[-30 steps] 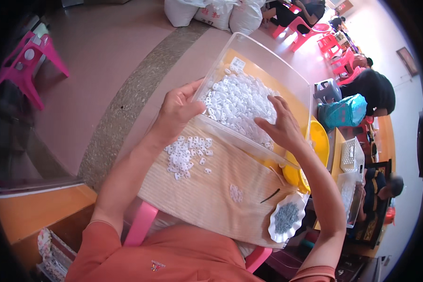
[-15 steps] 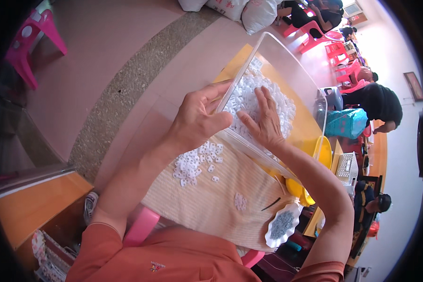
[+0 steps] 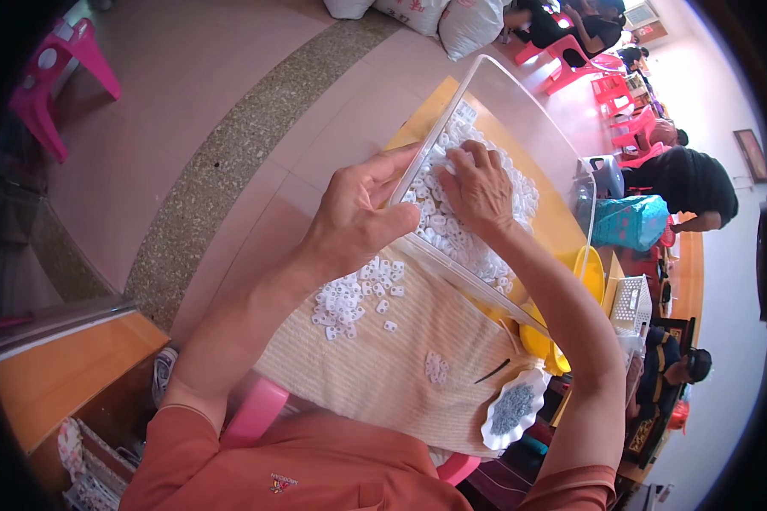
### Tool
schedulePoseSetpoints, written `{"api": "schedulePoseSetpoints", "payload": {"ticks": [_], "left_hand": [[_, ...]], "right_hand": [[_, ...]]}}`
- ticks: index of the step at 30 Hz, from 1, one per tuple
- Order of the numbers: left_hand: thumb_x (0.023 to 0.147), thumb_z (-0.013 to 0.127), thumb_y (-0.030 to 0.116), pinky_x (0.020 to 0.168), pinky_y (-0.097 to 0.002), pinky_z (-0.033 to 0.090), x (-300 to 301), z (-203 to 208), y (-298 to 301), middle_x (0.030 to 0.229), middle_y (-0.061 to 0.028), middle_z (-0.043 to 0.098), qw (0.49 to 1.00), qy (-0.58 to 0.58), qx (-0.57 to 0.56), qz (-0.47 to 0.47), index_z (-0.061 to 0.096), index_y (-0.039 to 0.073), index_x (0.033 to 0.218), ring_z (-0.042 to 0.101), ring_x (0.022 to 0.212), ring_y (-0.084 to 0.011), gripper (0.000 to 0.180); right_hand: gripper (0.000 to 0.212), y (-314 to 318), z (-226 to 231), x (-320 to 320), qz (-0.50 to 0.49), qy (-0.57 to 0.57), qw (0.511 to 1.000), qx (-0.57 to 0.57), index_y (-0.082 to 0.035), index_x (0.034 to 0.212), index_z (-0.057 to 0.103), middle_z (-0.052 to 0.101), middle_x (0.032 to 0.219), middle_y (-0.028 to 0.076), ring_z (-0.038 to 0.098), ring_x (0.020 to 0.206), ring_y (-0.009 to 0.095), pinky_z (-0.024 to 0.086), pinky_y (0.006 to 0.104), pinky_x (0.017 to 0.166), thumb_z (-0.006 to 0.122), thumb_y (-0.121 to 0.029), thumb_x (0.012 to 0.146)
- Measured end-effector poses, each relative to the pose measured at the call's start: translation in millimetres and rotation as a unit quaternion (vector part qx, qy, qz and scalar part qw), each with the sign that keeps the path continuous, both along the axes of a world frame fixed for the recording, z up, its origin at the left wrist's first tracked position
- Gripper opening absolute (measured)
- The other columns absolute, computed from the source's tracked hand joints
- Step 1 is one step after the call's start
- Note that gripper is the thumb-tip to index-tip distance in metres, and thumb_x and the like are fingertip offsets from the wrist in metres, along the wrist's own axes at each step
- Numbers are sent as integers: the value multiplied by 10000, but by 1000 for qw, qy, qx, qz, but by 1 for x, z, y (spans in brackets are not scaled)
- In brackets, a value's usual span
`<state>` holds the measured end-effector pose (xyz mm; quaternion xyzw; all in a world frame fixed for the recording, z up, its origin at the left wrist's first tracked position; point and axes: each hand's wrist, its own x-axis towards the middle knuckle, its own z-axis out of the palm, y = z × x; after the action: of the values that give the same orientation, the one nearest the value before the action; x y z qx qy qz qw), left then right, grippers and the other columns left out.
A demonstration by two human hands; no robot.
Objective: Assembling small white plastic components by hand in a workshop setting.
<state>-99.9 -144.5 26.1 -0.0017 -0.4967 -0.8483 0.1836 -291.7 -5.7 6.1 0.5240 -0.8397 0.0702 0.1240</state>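
A clear plastic bin (image 3: pixel 457 277) stands tilted over the table, holding a heap of small white plastic pieces (image 3: pixel 435 223). My left hand (image 3: pixel 362 204) grips its left wall, the thumb stretched along the near rim and the other fingers partly hidden behind the side. Inside the bin, my right hand (image 3: pixel 483 192) is closed on the heap; its fingers are bent and their tips are hidden among the pieces. Below my left hand, a loose pile of flat white pieces with holes (image 3: pixel 339 305) lies on the ribbed beige cloth (image 3: pixel 375 366).
A small pinkish-white cluster (image 3: pixel 436 367) and a thin black strip (image 3: pixel 493 371) lie on the cloth. At right are a white scalloped dish (image 3: pixel 492 432) of grey bits and a yellow container (image 3: pixel 594 277). A white perforated basket (image 3: pixel 631 305) stands beyond. Other people sit or bend farther right.
My right hand has moved slightly up and left in the bin, its spread fingers now curled into the pieces. My left hand keeps its place on the bin wall.
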Motion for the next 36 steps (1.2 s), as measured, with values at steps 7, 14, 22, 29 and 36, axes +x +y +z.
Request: {"api": "schedulePoseSetpoints", "payload": {"ticks": [7, 14, 22, 29, 36], "left_hand": [[781, 570, 67, 1017, -282, 410, 1, -2, 4, 1309, -176, 519, 1000, 8, -11, 13, 349, -141, 1378, 507, 1203, -173, 669], [788, 561, 40, 969, -273, 447, 5, 2, 7, 1276, -166, 545, 999, 5, -24, 27, 379, -136, 1363, 543, 1151, -163, 628], [799, 588, 78, 816, -224, 485, 3, 0, 8, 1136, -116, 634, 997, 10, -60, 54, 521, -104, 1270, 593, 956, -92, 509], [851, 712, 319, 842, -247, 496, 8, -13, 13, 1076, -131, 658, 984, -26, -116, 136, 517, -91, 1275, 618, 976, -142, 621], [880, 676, 417, 951, -308, 467, 48, -16, 38, 1286, -198, 514, 960, -50, -176, 210, 467, -92, 1302, 546, 1137, -226, 693]], "right_hand": [[265, -1, 11, -13, -20, 33, 998, 50, -56, 979, 591, 600, 942, 114, 609, 847, 318, 488, 441, 682, 588, -310, 905], [298, 9, 21, -23, -7, 7, 999, 43, -30, 852, 544, 599, 798, 187, 595, 701, 394, 465, 471, 619, 558, -316, 935], [341, 35, 44, -15, -13, -38, 998, 53, -3, 799, 540, 616, 761, 247, 595, 745, 437, 466, 501, 655, 547, -320, 925], [408, 69, 56, -8, -43, -55, 997, -26, 13, 784, 535, 574, 728, 274, 561, 754, 471, 432, 514, 649, 545, -369, 928], [399, 110, 110, 50, -31, -198, 968, -151, 24, 753, 500, 457, 623, 142, 454, 591, 226, 391, 362, 569, 556, -315, 957]]}}
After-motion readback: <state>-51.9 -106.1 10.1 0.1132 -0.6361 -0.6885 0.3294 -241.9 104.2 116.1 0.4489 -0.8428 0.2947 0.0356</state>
